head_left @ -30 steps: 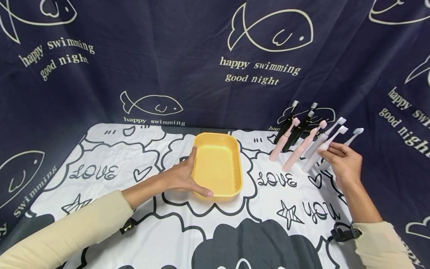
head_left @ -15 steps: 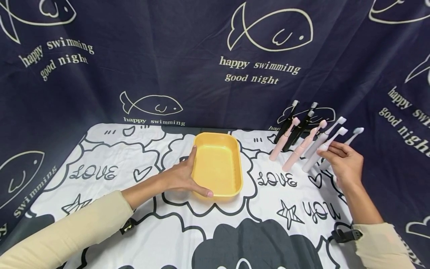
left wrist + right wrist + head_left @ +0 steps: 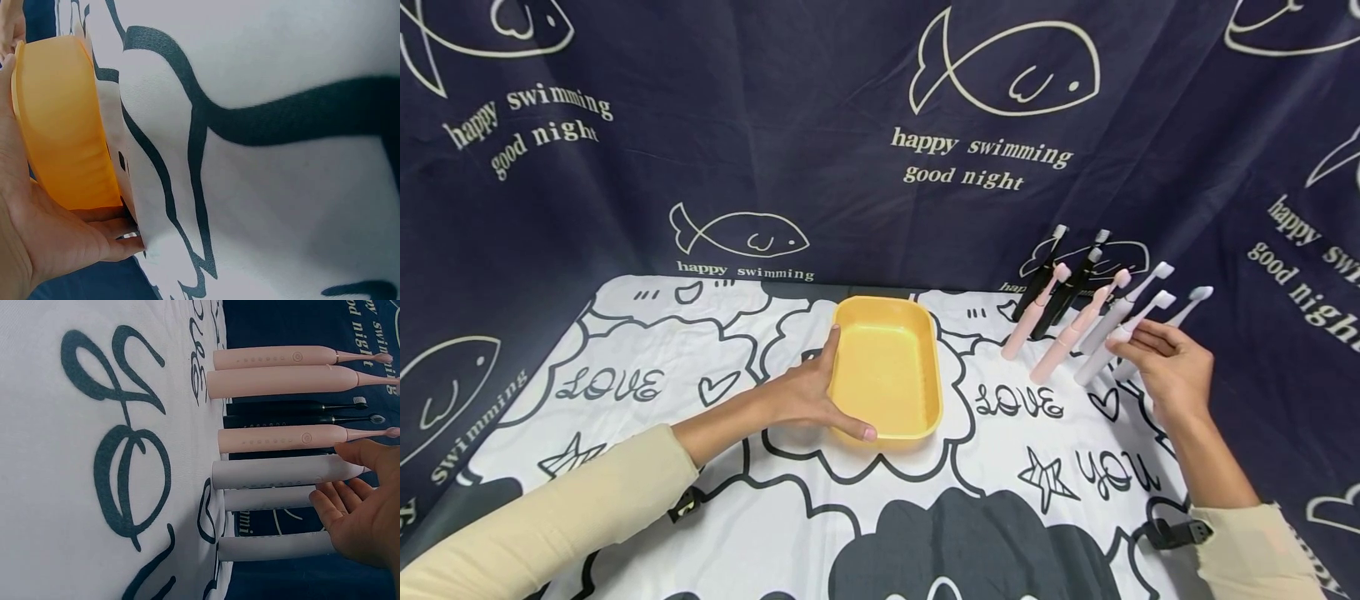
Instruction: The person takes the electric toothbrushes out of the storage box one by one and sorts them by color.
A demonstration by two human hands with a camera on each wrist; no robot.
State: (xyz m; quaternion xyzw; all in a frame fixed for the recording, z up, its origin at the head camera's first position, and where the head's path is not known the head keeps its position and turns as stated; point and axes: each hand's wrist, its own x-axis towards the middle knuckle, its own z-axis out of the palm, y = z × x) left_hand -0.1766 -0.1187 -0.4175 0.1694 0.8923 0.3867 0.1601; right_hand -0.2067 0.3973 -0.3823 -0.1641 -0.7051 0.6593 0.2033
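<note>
My right hand pinches the upper part of a white electric toothbrush, thumb on one side and fingertips on the other. In the right wrist view this toothbrush stands with its base on the cloth. Two more white toothbrushes stand close beside the fingers, partly hidden by the hand in the head view. My left hand holds the left side of a yellow plastic tray, thumb over its near corner and index finger along the rim. The left wrist view shows its fingers against the tray's outer wall.
Three pink toothbrushes stand just left of the white ones, with black toothbrushes behind them. A dark blue curtain with fish prints rises behind and beside the table. A black-and-white patterned cloth covers the tabletop.
The head of the pinched white toothbrush has dipped slightly, and my right hand has shifted a little to the right. My left hand and the tray have stayed in place.
</note>
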